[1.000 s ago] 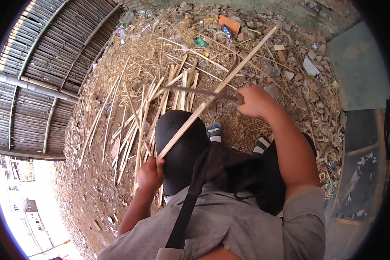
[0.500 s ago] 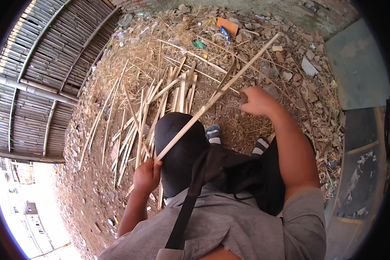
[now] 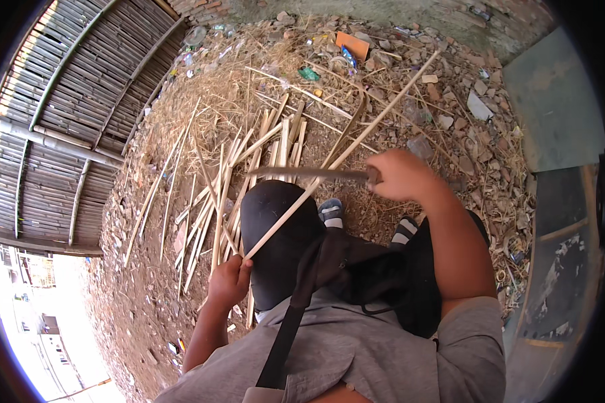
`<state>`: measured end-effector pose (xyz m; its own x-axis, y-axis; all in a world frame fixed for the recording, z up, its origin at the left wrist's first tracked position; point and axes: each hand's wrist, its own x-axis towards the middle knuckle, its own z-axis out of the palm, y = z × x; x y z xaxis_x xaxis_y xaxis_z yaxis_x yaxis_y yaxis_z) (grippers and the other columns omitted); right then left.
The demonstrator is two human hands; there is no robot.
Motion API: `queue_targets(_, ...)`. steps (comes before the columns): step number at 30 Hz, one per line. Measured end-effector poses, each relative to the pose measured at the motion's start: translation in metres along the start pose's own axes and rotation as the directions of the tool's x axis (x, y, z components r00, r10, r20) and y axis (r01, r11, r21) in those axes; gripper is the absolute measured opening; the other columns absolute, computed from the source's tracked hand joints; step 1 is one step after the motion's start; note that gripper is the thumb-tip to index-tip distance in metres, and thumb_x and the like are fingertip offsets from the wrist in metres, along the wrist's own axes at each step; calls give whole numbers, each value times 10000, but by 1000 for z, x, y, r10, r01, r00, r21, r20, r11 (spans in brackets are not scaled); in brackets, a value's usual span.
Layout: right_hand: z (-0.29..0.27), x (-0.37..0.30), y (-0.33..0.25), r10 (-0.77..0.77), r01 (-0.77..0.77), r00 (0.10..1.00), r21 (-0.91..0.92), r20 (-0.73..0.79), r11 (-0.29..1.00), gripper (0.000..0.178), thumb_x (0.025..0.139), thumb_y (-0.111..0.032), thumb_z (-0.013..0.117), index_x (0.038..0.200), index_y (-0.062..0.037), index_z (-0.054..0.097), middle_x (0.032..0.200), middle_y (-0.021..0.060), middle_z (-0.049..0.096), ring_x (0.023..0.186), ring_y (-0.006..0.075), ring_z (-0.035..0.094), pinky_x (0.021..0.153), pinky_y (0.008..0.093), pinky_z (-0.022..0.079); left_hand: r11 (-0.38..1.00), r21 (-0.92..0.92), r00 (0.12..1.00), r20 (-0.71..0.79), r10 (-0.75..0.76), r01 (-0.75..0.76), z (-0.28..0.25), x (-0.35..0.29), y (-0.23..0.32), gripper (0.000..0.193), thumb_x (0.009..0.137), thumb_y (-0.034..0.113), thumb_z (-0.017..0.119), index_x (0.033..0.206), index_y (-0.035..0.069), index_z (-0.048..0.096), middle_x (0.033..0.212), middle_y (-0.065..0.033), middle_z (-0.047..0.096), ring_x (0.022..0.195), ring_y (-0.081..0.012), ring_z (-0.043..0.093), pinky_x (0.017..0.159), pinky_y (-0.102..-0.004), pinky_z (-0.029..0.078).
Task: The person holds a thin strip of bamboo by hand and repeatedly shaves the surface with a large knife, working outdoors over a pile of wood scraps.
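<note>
My left hand (image 3: 229, 282) is closed around the near end of a long, pale bamboo strip (image 3: 378, 126). The strip slants up to the right, passing over my black-clad left knee (image 3: 269, 211). In my right hand (image 3: 402, 176) is the handle of a machete, and its dark blade (image 3: 289, 172) points left. The blade crosses the strip ahead of the knee; whether its edge bites into the strip I cannot tell. Split bamboo strips (image 3: 225, 195) lie in a loose pile beyond and left of the knee.
Dry straw (image 3: 215, 87), rubble (image 3: 460, 134) and litter cover the ground, with an orange piece (image 3: 353, 46) at the far side. A bamboo-slat wall (image 3: 81, 74) stands left, a grey-green panel (image 3: 551, 101) right. My sandalled feet (image 3: 331, 212) are below the strip.
The machete blade has swung lower and toward me along the strip, now lying nearly level. My right hand has dropped slightly; my left hand keeps its hold with little movement.
</note>
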<state>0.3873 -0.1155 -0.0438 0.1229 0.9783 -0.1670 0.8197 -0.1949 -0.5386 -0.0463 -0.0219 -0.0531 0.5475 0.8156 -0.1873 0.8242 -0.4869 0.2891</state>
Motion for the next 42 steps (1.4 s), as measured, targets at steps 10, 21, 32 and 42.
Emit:
queue_targets(10,5,6,1,86,-82,995,-60,57,995,258,802,-231,733,943,-30,651,806,146,659,775,313,670,717,445,510,999,36,1000,1,31,-31,-6,3,2,436,1011,414,529,790,37,524,689,-257,603,702,-501,604,608,-586,442)
queue_targets(21,-22,3,49,315,-262,931,263,-185,929,382,810,-281,758,1039,15,679,858,142,692,807,288,681,744,419,523,998,-37,998,2,60,-60,13,9,-10,394,1026,370,508,823,32,526,672,-251,581,700,-504,585,614,-584,417)
queue_targets(32,-10,19,26,122,-124,992,130,27,984,335,782,-278,750,1026,-52,707,836,124,692,795,266,684,721,424,520,996,-81,999,15,33,-32,10,3,-8,465,1038,419,489,783,31,525,671,-249,578,693,-499,587,599,-560,427)
queue_targets(42,2,8,-3,168,-165,984,55,-62,985,238,765,-243,747,916,-66,702,821,137,693,795,304,691,729,447,527,1000,-18,1000,6,3,-3,4,2,0,444,1032,404,497,791,32,520,688,-258,590,705,-507,587,612,-581,429)
